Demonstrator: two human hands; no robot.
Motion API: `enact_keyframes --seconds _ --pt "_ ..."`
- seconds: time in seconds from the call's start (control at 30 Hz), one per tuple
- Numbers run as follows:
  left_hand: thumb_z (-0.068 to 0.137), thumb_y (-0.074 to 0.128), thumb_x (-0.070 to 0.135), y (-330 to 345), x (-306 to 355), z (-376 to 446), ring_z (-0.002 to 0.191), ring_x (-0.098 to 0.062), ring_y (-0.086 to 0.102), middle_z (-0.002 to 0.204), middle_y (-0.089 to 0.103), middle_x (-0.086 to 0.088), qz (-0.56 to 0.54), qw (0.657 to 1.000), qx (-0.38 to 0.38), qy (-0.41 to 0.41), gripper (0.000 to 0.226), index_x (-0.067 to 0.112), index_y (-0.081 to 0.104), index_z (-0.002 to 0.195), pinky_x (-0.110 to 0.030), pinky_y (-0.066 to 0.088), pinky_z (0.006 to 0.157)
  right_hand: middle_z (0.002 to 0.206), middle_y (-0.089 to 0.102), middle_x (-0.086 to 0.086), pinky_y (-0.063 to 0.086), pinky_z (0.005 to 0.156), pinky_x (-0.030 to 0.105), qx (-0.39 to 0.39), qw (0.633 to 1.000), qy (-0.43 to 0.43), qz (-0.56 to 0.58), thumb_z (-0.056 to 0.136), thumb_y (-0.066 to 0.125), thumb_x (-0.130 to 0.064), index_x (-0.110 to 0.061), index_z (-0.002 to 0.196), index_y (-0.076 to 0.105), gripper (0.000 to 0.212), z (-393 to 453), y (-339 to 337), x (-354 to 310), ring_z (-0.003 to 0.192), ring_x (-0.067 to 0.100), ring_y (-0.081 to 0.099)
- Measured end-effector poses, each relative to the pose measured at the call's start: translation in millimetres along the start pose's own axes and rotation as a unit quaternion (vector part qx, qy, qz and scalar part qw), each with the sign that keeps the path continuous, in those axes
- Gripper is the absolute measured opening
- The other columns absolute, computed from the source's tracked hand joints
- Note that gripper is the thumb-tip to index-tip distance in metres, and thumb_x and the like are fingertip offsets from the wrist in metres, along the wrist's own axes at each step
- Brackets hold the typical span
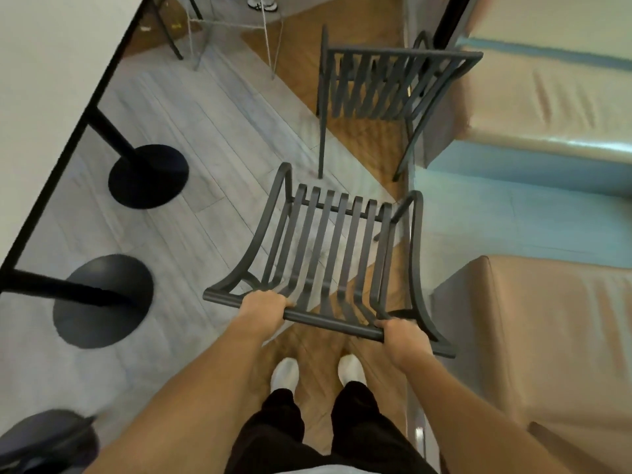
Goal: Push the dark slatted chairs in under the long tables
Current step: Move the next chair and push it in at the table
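- Left hand [265, 307] and right hand [403, 336]: fingers curled round the top rail of the dark slatted metal chair [328, 248], at frame centre.
- White long table with black edge [51, 107]: at ten o'clock, on black round pedestal bases [148, 176]; the chair stands apart from it.
- Second dark slatted chair [379, 87]: at twelve o'clock, beside the tan cushioned bench [547, 97].
- Advice: turn the chair toward ten o'clock, push evenly with both hands, and steer its legs between the bases.

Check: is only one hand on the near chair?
No: the left hand and right hand both grip the near chair's top rail.

Café: pedestal tables [51, 97], booth seating [547, 97]
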State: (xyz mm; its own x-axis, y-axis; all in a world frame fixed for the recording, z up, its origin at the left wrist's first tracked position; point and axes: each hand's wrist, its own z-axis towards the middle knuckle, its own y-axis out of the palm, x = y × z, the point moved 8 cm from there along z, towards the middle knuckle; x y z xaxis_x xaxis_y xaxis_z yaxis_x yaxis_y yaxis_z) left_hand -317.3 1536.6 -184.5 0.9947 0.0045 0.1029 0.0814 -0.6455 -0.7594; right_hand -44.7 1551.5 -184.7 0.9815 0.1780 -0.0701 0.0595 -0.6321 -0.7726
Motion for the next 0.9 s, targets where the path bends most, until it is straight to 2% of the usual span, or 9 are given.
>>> enact_keyframes --seconds 0.13,0.37,0.47,0.57,0.7,0.9 --pt "0.103 0.048 0.016 6.1 9.5 -13.2 0.118 -0.023 0.061 0.129 0.066 0.003 -0.035 0.999 0.006 -0.041 0.051 0.047 0.053 0.143 -0.036 0.05 0.095 0.123 0.063 0.001 0.053 0.096 0.038 -0.015 0.998 -0.049 -0.038 0.102 0.046 -0.014 -0.034 0.137 0.058 0.042 11.4 -14.2 5.1 0.112 0.022 0.061" --pt "0.103 0.047 0.017 28.2 17.7 -41.9 0.119 -0.025 0.061 0.128 0.064 0.0 -0.095 0.987 0.015 -0.13 0.053 0.048 0.049 0.145 -0.037 0.05 0.099 0.12 0.061 0.001 0.053 0.095 0.035 -0.035 0.984 -0.13 -0.112 0.103 0.047 -0.017 -0.032 0.136 0.058 0.038 27.0 -30.6 -2.2 0.108 0.02 0.062" --pt "0.104 0.042 0.017 41.2 14.6 -57.8 0.116 -0.023 0.061 0.125 0.064 0.0 -0.135 0.977 0.018 -0.161 0.052 0.049 0.049 0.145 -0.035 0.049 0.095 0.122 0.061 0.002 0.052 0.097 0.035 -0.032 0.976 -0.165 -0.142 0.103 0.046 -0.014 -0.033 0.136 0.057 0.04 32.4 -36.2 -14.9 0.11 0.021 0.061" --pt "0.105 0.041 0.018 52.7 8.5 -76.9 0.117 -0.025 0.061 0.128 0.064 -0.001 -0.169 0.966 0.016 -0.193 0.052 0.049 0.048 0.146 -0.036 0.049 0.095 0.123 0.061 0.001 0.051 0.1 0.037 -0.026 0.965 -0.201 -0.168 0.103 0.049 -0.014 -0.035 0.137 0.057 0.041 36.9 -39.3 -35.4 0.112 0.02 0.06" --pt "0.106 0.046 0.028 67.0 -4.2 -108.6 0.119 -0.024 0.06 0.13 0.063 -0.001 -0.217 0.944 0.019 -0.246 0.044 0.047 0.049 0.146 -0.036 0.048 0.097 0.129 0.061 0.002 0.048 0.103 0.037 -0.017 0.942 -0.263 -0.209 0.103 0.049 -0.013 -0.036 0.138 0.056 0.043 39.7 -41.6 -76.0 0.119 0.023 0.058" --pt "0.104 0.048 0.033 99.1 -26.5 -158.2 0.117 -0.025 0.062 0.128 0.064 -0.001 -0.272 0.904 0.021 -0.329 0.044 0.043 0.051 0.146 -0.037 0.051 0.098 0.126 0.063 0.004 0.048 0.102 0.039 -0.02 0.898 -0.342 -0.275 0.104 0.046 -0.014 -0.038 0.138 0.057 0.043 41.3 -33.9 -151.9 0.118 0.025 0.059"
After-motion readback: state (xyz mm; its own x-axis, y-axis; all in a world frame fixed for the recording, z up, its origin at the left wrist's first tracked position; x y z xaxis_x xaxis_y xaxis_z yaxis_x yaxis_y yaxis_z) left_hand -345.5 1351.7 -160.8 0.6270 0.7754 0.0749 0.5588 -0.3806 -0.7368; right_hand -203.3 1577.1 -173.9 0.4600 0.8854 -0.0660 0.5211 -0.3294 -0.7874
